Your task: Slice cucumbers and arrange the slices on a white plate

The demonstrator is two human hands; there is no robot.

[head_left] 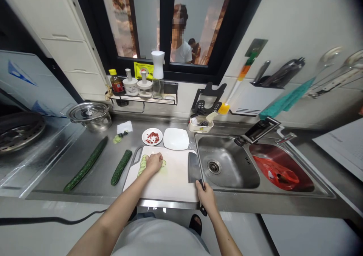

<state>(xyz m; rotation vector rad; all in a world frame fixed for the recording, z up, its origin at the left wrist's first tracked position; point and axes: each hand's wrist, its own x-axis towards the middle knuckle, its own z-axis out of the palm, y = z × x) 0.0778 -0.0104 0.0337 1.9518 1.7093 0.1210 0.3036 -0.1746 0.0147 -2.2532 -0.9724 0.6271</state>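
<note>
On the white cutting board [170, 190], my left hand [154, 162] is closed, fingers curled down over a cucumber slice [163, 163] at its fingertips. A row of overlapping cucumber slices [141, 167] lies just left of that hand. My right hand [208, 198] grips the black handle of a cleaver [194, 168], whose blade rests flat along the board's right side. Behind the board stand a plate of chopped red bits [152, 137] and a square white plate [176, 139] with nothing on it. Left of the board lies a shorter cucumber [121, 168].
A long cucumber [86, 165] lies farther left, near a lidded steel pot [90, 116]. Cucumber ends [120, 136] sit by a white tissue [124, 127]. At right is a double sink [229, 180] holding a red bag [279, 172]. Seasoning jars [145, 88] fill a wall rack.
</note>
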